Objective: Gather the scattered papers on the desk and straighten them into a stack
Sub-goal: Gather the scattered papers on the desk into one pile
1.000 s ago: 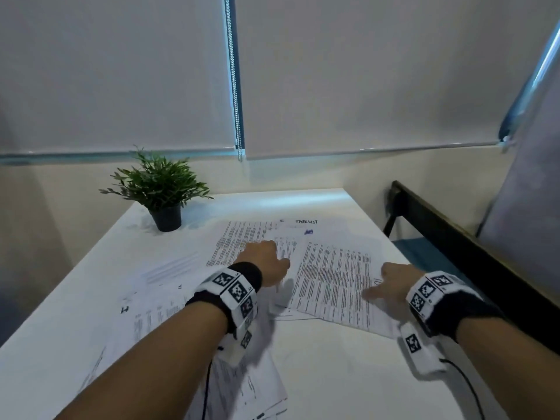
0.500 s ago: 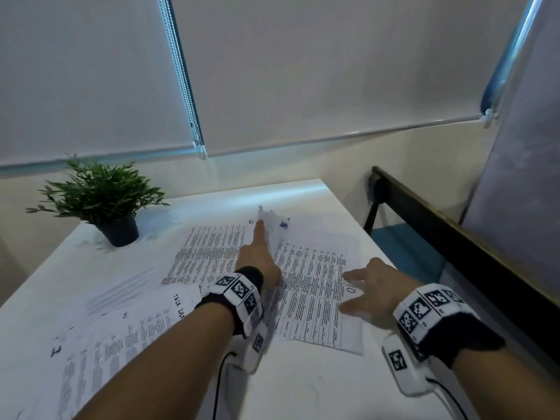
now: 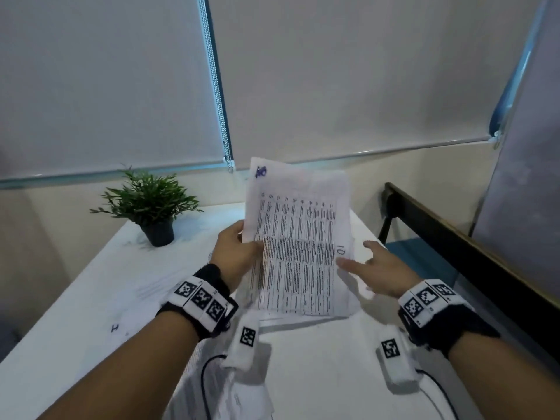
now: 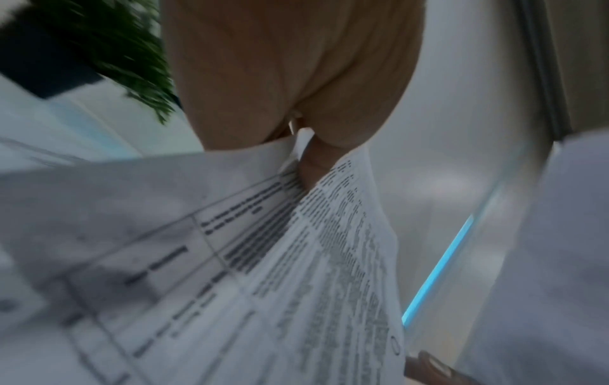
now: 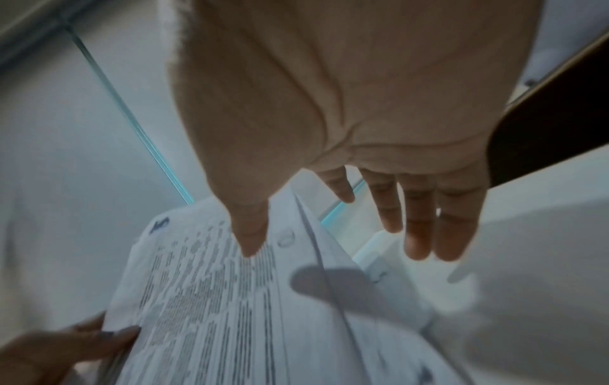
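Observation:
My left hand [image 3: 239,253] pinches the left edge of a bundle of printed sheets [image 3: 298,237] and holds it raised above the white desk [image 3: 318,368], tilted towards me. The left wrist view shows the same printed sheets [image 4: 296,260] pinched between thumb and fingers. My right hand [image 3: 372,268] hovers open at the bundle's right edge with straight fingers [image 5: 418,234], its thumb close to the printed sheets [image 5: 214,299]. More loose papers [image 3: 230,392] lie on the desk under my left forearm, and faint sheets [image 3: 142,292] lie at the left.
A small potted plant [image 3: 151,207] stands at the desk's far left. A dark wooden rail [image 3: 472,244] runs along the right side beyond the desk edge. Roller blinds and a bead chain [image 3: 219,95] hang behind.
My left hand took hold of the sheets that lay flat on the desk and lifted them upright. My right hand came off the paper and now hovers open beside it.

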`<state>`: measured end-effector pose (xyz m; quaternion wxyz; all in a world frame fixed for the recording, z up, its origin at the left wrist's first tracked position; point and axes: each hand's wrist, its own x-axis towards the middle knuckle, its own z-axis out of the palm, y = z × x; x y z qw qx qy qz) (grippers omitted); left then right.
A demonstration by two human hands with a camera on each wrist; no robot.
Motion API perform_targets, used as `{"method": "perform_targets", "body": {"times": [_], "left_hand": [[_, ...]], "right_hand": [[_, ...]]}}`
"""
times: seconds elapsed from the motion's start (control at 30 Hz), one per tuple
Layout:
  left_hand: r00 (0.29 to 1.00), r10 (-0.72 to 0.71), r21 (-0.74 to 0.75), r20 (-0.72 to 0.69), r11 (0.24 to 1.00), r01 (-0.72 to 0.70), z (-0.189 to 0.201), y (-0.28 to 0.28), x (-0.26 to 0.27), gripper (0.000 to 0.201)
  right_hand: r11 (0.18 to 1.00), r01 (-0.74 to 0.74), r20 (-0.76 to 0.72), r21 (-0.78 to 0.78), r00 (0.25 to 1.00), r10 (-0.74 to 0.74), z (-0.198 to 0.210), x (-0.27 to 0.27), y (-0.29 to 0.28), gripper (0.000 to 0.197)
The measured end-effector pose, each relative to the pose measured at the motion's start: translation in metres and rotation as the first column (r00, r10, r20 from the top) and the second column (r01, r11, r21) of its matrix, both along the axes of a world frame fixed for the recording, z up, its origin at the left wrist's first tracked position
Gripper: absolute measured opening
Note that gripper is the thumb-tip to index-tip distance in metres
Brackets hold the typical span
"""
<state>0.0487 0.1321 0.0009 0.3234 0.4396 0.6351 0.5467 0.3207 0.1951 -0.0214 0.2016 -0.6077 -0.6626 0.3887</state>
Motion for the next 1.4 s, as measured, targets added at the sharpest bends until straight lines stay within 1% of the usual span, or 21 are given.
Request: {"method": "perform_targets", "body": {"times": [0.03,0.07,0.1,0.2,0.23,0.27,0.33,0.4,0.5,0.57,0.6,0.67,0.7,0.8,0.87,0.97,1.03,1.13,1.23,1.3,1.4], "left_hand": [[0.997,0.006,0.014,0.071,1.000,-0.007,0.005,-0.011,-0.008,0.045],[0.992,0.005,0.024,0.128,1.000,-0.008,0.008,-0.022,-0.016,0.048],[0.985,0.001,0.026,0.171,1.000,-0.006,0.011,-0.033,-0.025,0.048],[0.974,-0.003,-0.007,0.228,1.000,0.004,0.018,-0.070,-0.050,0.049],[0.974,0.020,-0.028,0.224,1.000,-0.014,0.017,-0.083,-0.059,0.051],[0.976,0.048,-0.053,0.212,0.998,-0.038,0.015,-0.096,-0.069,0.054],[0.987,0.087,-0.125,0.134,0.990,-0.070,0.008,-0.121,-0.087,0.061],[0.996,0.090,-0.238,-0.027,0.967,-0.094,-0.001,-0.147,-0.103,0.079],[0.956,-0.006,-0.462,-0.293,0.876,-0.136,-0.011,-0.181,-0.118,0.113],[0.928,-0.079,-0.567,-0.363,0.809,-0.153,-0.017,-0.194,-0.127,0.133],[0.918,-0.116,-0.595,-0.380,0.790,-0.146,-0.019,-0.198,-0.129,0.133],[0.868,-0.207,-0.637,-0.452,0.756,-0.152,-0.016,-0.200,-0.129,0.123],[0.823,-0.252,-0.653,-0.509,0.736,-0.179,-0.014,-0.199,-0.127,0.114],[0.612,-0.335,-0.620,-0.716,0.709,-0.337,-0.003,-0.188,-0.117,0.078],[0.542,-0.326,-0.570,-0.775,0.730,-0.377,0.002,-0.172,-0.106,0.063],[0.556,-0.312,-0.530,-0.771,0.798,-0.287,0.008,-0.134,-0.086,0.061],[0.594,-0.287,-0.494,-0.752,0.841,-0.220,0.012,-0.105,-0.072,0.055],[0.603,-0.272,-0.466,-0.750,0.864,-0.189,0.014,-0.059,-0.063,0.042],[0.612,-0.261,-0.473,-0.747,0.855,-0.213,0.010,-0.017,-0.075,0.032],[0.606,-0.275,-0.506,-0.746,0.827,-0.247,0.003,0.008,-0.088,0.034],[0.578,-0.345,-0.590,-0.739,0.746,-0.308,-0.011,0.038,-0.107,0.043]], "right_hand": [[1.000,0.004,-0.060,0.017,0.998,-0.003,0.008,-0.008,-0.005,0.130],[0.999,0.008,-0.115,0.035,0.993,-0.004,0.016,-0.018,-0.011,0.123],[0.999,0.001,-0.170,0.054,0.985,0.008,0.024,-0.028,-0.017,0.106],[0.997,-0.053,-0.388,0.059,0.919,0.072,0.038,-0.061,-0.037,0.027],[0.996,-0.063,-0.400,0.070,0.912,0.086,0.039,-0.072,-0.044,0.012],[0.994,-0.072,-0.386,0.080,0.917,0.097,0.038,-0.083,-0.050,0.007],[0.990,-0.114,-0.338,0.085,0.931,0.136,0.033,-0.102,-0.063,0.012],[0.980,-0.190,-0.228,0.062,0.953,0.199,0.025,-0.119,-0.079,0.011],[0.951,-0.309,-0.065,-0.019,0.949,0.307,0.008,-0.137,-0.103,0.021],[0.925,-0.374,0.039,-0.064,0.925,0.377,-0.005,-0.145,-0.116,0.026],[0.914,-0.399,0.111,-0.069,0.908,0.405,-0.009,-0.148,-0.120,0.026],[0.900,-0.432,0.237,-0.062,0.869,0.434,-0.014,-0.151,-0.125,0.020],[0.900,-0.430,0.261,-0.067,0.863,0.432,-0.015,-0.150,-0.125,0.021],[0.912,-0.401,0.279,-0.084,0.869,0.408,-0.010,-0.137,-0.111,0.039],[0.938,-0.342,0.268,-0.060,0.899,0.345,-0.004,-0.121,-0.091,0.044],[0.969,-0.247,0.318,-0.011,0.918,0.238,0.003,-0.092,-0.052,0.043],[0.981,-0.192,0.399,-0.001,0.900,0.176,0.003,-0.073,-0.024,0.043],[0.994,-0.107,0.500,0.015,0.862,0.085,0.002,-0.050,0.015,0.052],[0.994,-0.100,0.576,0.033,0.815,0.063,-0.001,-0.036,0.047,0.057],[0.994,-0.105,0.569,-0.003,0.818,0.088,-0.004,-0.034,0.067,0.062],[0.994,-0.105,0.537,-0.043,0.836,0.112,-0.007,-0.042,0.087,0.063]]}}
